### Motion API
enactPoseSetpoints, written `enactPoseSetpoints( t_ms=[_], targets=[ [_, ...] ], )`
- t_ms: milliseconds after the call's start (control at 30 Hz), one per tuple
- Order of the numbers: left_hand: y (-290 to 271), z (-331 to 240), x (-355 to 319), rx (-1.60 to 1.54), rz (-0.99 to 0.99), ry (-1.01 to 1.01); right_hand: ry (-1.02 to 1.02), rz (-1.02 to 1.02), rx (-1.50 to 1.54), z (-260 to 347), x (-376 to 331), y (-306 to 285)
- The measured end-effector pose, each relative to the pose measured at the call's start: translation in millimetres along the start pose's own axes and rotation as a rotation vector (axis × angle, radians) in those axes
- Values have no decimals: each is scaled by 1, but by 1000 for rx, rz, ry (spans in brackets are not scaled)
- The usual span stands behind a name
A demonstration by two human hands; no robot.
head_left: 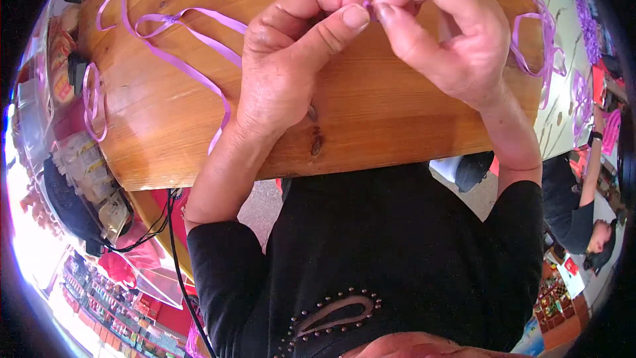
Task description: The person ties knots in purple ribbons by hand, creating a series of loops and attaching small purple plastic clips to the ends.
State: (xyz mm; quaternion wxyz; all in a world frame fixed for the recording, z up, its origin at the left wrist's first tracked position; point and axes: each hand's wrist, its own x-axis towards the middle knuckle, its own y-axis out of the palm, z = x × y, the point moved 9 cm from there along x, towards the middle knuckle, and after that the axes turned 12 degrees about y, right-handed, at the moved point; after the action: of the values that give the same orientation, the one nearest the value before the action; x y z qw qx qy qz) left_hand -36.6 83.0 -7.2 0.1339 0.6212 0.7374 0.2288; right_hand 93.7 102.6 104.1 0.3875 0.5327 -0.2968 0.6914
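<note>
Over the far part of the wooden table [397, 126], my left hand [281, 59] and my right hand [457, 40] meet at the fingertips. Each thumb and forefinger pinches a small piece of purple ribbon [371, 10], perhaps a knot; its exact shape is too small to make out. Another length of purple ribbon [189, 71] runs from behind my left hand across the table's left side, with a knot [173, 20] in it. One strand of it passes down beside my left wrist. To the right of my right hand, more purple ribbon [547, 33] hangs in loose loops at the table's edge.
A white patterned surface [560, 116] adjoins the table's right side, with bunches of purple ribbon [586, 23] on it. Packets [89, 166] and a dark mesh bag [66, 205] lie at the left. Black cables [173, 245] hang below the table. Another person [583, 219] is at the far right.
</note>
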Motion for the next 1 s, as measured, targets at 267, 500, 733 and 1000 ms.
enactPoseSetpoints(
  t_ms=[267,500,733,1000],
  targets=[
    [-3,-9,0,152,20,91,1254,249,-152,-49,-34,-1],
    [-8,-4,-1,81,-39,9,472,179,513,-51,-35,2],
    [-11,-3,-2,65,-45,-2,1131,309,-419,-41,-7,-3],
    [-7,-3,-2,90,-54,-12,722,741,-659,-25,3,33]
  ],
)
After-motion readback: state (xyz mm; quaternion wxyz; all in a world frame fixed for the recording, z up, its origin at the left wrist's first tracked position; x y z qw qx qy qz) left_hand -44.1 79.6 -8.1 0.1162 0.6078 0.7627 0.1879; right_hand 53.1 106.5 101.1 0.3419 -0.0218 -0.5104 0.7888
